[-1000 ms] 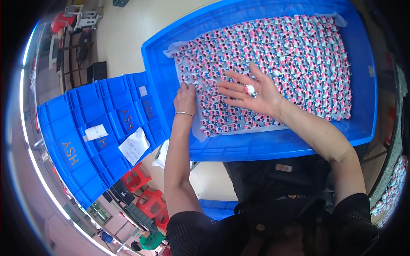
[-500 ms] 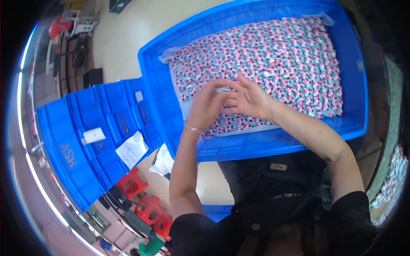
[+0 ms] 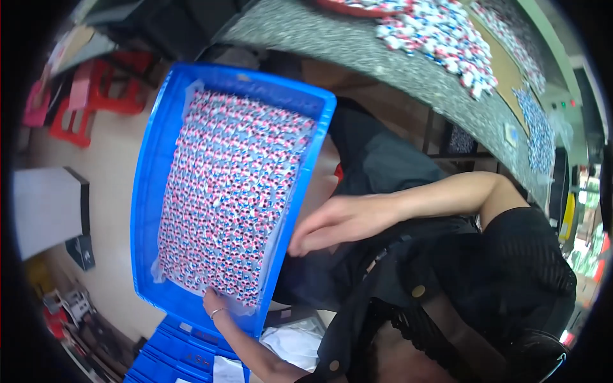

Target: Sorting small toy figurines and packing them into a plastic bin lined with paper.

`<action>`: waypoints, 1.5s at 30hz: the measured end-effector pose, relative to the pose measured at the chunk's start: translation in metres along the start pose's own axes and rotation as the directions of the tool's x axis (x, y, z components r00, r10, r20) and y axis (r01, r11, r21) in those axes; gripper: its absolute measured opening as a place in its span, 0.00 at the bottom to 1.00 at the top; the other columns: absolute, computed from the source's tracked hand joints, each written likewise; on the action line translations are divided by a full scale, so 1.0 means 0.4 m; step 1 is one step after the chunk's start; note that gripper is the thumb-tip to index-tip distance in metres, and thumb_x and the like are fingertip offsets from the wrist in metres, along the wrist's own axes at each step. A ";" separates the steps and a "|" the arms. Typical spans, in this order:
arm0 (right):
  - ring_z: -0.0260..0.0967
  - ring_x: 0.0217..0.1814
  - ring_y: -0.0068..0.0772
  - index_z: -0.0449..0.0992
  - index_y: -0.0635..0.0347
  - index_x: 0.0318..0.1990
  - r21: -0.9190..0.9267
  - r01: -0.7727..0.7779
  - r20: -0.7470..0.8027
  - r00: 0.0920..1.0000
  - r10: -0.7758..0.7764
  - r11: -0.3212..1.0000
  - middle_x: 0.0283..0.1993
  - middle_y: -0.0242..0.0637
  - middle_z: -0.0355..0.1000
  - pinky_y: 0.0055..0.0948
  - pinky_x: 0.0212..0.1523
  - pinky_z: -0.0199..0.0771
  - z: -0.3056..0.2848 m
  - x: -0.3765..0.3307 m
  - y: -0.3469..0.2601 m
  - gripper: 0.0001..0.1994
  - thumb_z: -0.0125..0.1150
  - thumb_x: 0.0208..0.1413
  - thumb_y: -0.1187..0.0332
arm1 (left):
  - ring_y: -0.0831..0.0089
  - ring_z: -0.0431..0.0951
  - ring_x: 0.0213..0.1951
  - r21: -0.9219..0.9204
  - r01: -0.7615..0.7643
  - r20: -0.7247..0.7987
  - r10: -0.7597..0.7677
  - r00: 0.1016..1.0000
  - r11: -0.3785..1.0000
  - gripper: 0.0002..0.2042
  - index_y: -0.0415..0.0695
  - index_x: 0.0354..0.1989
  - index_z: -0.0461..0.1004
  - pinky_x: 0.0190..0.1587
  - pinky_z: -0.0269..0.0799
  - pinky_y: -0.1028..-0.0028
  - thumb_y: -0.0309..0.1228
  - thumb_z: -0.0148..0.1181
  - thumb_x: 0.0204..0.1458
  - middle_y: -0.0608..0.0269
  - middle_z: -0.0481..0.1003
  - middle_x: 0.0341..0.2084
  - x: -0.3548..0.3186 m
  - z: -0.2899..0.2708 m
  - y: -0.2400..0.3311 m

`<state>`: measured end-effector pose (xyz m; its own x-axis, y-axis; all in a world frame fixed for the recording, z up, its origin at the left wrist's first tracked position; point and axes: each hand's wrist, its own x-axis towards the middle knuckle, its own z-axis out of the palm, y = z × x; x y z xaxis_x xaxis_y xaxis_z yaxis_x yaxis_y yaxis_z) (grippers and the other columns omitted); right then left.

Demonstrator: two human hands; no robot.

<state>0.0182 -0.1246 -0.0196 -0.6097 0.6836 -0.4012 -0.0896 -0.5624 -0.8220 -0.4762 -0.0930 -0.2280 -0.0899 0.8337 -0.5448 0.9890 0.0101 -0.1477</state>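
Note:
A deep blue plastic bin [image 3: 143,210] holds rows of small pink, white and blue pieces [image 3: 223,198] on a pale sheet liner. My left hand [image 3: 215,302] is at the bin's near end, by the edge of the pieces, its fingers drawn together; what they hold, if anything, is too small to make out. My right hand [image 3: 338,223] hangs just outside the bin's right rim, slightly blurred, fingers curled together with nothing visible in them.
To the right runs a grey speckled bench [image 3: 357,57] with heaps of similar pieces [image 3: 440,41]. Blue bins [image 3: 172,354] and a white crumpled sheet [image 3: 290,345] lie below. Red stools [image 3: 108,89] stand far left, and a white-topped box [image 3: 51,207] stands left.
The view has swung right, bringing the bench in. My hands, together over the pieces before, are now apart: left at the bin's near end, right outside its rim.

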 end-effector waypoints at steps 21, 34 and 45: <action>0.52 0.63 0.54 0.56 0.38 0.64 -0.419 -0.760 -0.628 -0.153 -0.763 0.497 0.63 0.50 0.56 0.46 0.60 0.55 -0.658 -0.712 0.077 0.31 0.53 0.53 0.47 | 0.49 0.77 0.37 0.137 -0.985 -0.384 0.922 0.041 0.101 0.46 0.54 0.61 0.50 0.30 0.77 0.61 0.35 0.74 0.31 0.41 0.62 0.48 -0.529 -0.657 1.721; 0.67 0.50 0.40 0.73 0.54 0.47 -0.489 0.329 -0.871 -0.143 -0.469 0.808 0.49 0.41 0.70 0.37 0.50 0.67 -0.807 -0.770 -0.040 0.21 0.49 0.57 0.49 | 0.52 0.77 0.39 -0.176 -0.982 -0.611 0.790 0.060 -0.062 0.28 0.43 0.49 0.71 0.45 0.72 0.63 0.38 0.67 0.34 0.46 0.76 0.35 -0.504 -0.722 2.000; 0.67 0.52 0.46 0.74 0.56 0.45 0.138 0.920 -0.975 0.190 -0.111 0.366 0.50 0.45 0.71 0.43 0.53 0.66 -0.825 -0.792 -0.084 0.29 0.53 0.46 0.40 | 0.49 0.73 0.45 0.261 -0.959 -0.650 0.755 -0.090 0.111 0.16 0.43 0.41 0.74 0.47 0.70 0.62 0.26 0.58 0.39 0.43 0.73 0.40 -0.676 -0.809 2.020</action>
<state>0.4742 -0.1689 0.0020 0.6621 0.6462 -0.3796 -0.7025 0.3589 -0.6145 0.3854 -0.1317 0.0670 0.8311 0.2913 0.4737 0.1648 -0.9426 0.2905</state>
